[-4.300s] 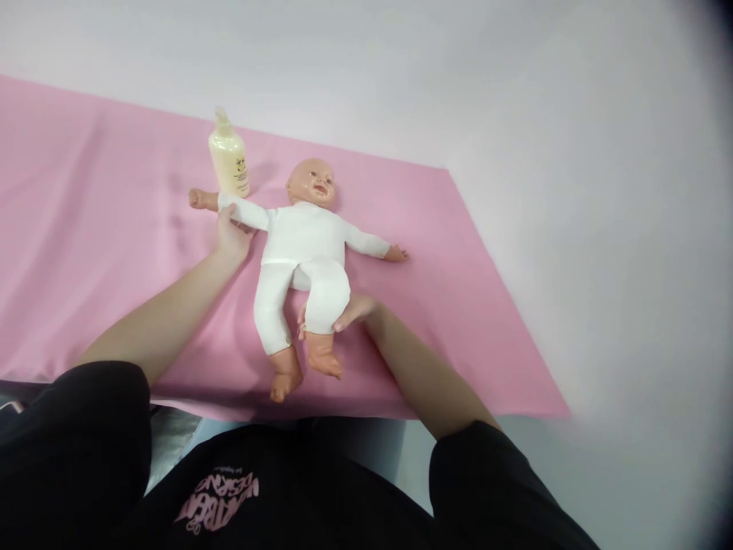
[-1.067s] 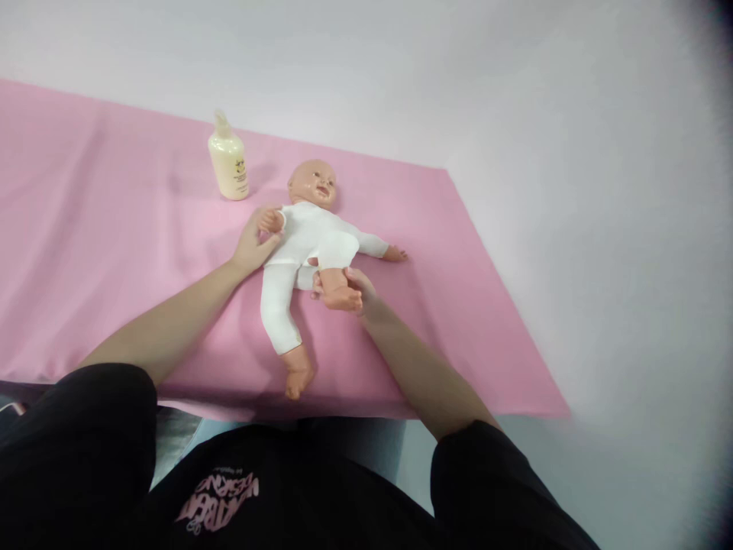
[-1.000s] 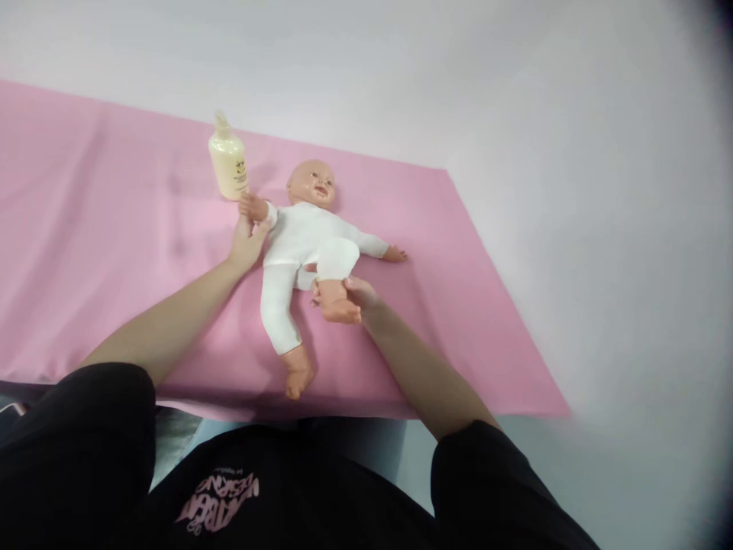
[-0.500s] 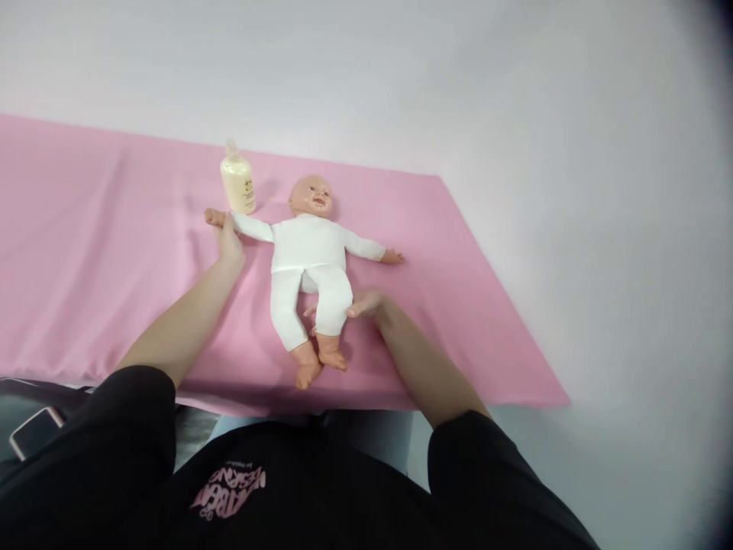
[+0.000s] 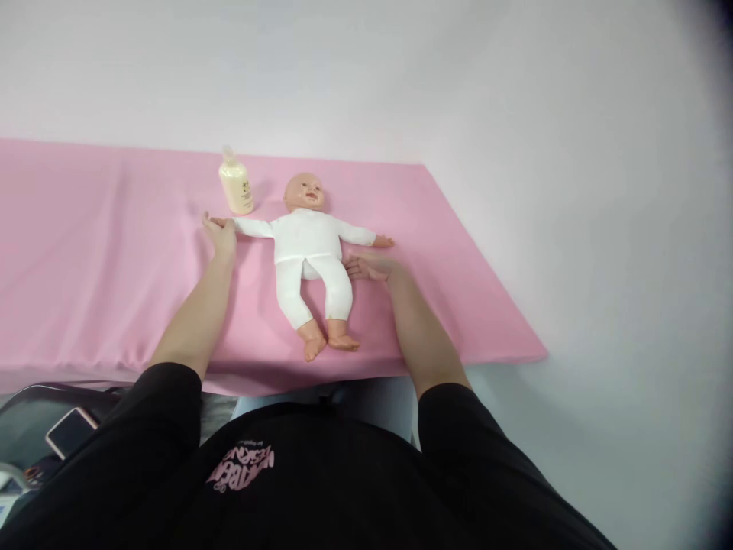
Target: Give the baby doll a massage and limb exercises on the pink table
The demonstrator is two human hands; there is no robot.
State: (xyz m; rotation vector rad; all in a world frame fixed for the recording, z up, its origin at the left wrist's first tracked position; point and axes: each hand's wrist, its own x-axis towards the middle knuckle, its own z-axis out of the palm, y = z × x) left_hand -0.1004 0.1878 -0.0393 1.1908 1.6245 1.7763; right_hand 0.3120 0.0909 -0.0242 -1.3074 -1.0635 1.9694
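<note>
A baby doll in a white top and trousers lies on its back, arms spread, on a pink cloth. At its outstretched arm on the left, my left hand is closed round the doll's hand, which is mostly hidden. My right hand lies open beside the doll's hip, its fingertips at the trousers' waist and below the doll's other arm. Just beyond my left hand stands a pump bottle of pale yellow liquid, upright.
A white wall rises behind the cloth-covered table. To the lower left, a phone lies on a dark grey surface beside other partly visible items. The table's right end slopes toward its front corner.
My right hand has left the doll's leg and moved up to its hip. The doll's legs now lie further apart. My left hand stays at the doll's hand. The view has shifted slightly.
</note>
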